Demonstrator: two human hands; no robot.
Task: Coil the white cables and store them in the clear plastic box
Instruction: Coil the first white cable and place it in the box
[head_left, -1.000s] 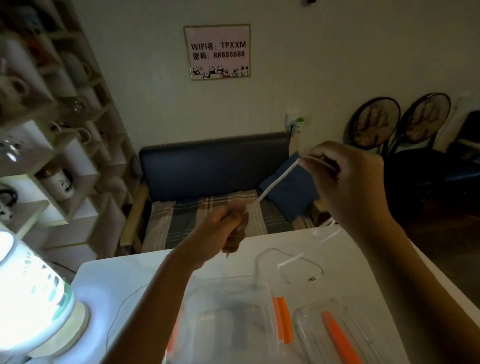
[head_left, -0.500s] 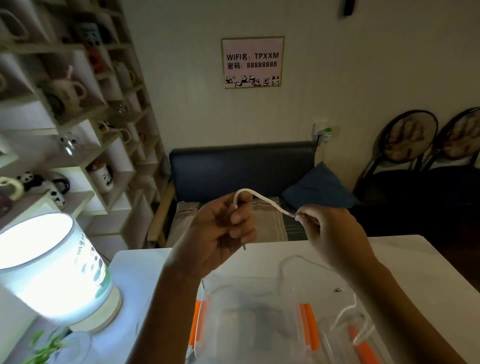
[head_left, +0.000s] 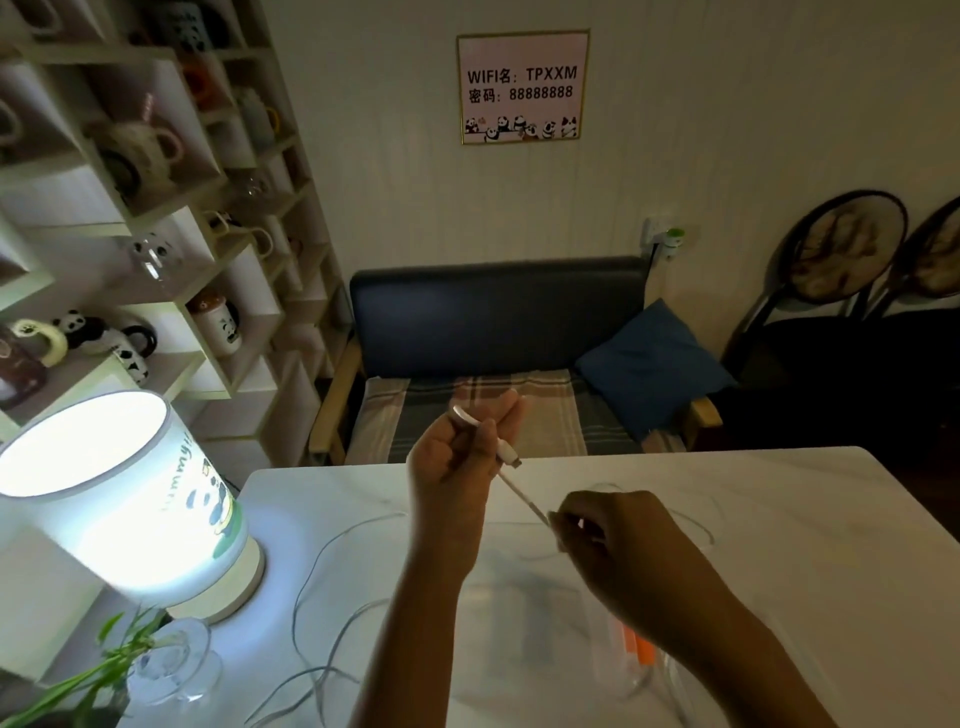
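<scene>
Cable: white cable is stretching taut between both hands above the table — thin, plug end jutting out.
Left hand: grip is closing on its looped end.
Right hand: is pinching the cable.

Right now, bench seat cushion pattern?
Plaid, tan and grey stripes, on the bench seat cushion; head view.

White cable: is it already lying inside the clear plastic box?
No, the white cable is stretched in the air between the left hand and right hand.
</scene>
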